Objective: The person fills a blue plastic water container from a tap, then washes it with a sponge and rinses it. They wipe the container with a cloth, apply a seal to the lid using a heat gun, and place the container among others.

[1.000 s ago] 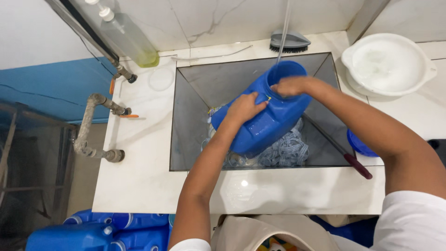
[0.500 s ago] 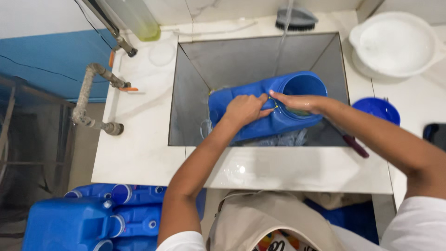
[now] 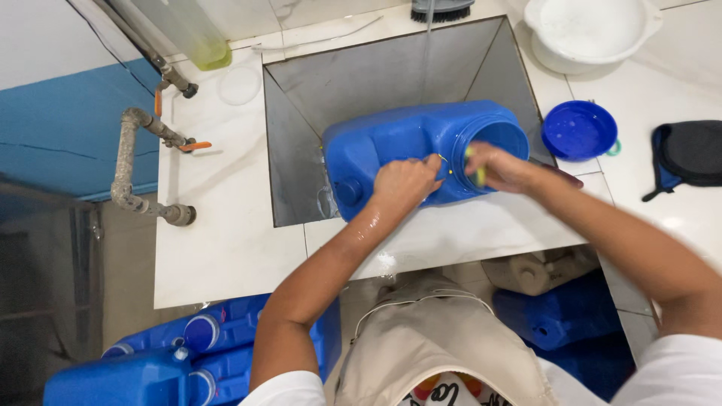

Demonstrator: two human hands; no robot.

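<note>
Left hand (image 3: 406, 183) clamped on glossy blue plastic jerrycan (image 3: 391, 150); right hand (image 3: 496, 167) pinching yellow-green scrubber (image 3: 477, 169) at round mouth.

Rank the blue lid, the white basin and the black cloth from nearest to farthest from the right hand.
From the right hand:
1. Blue lid, on the counter just right of the sink.
2. White basin and black cloth: too close to call, basin at the back, cloth far right.

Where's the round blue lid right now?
In the head view, the round blue plastic lid lies on the white counter right of the steel sink, between the white basin and the dark cloth.
</note>
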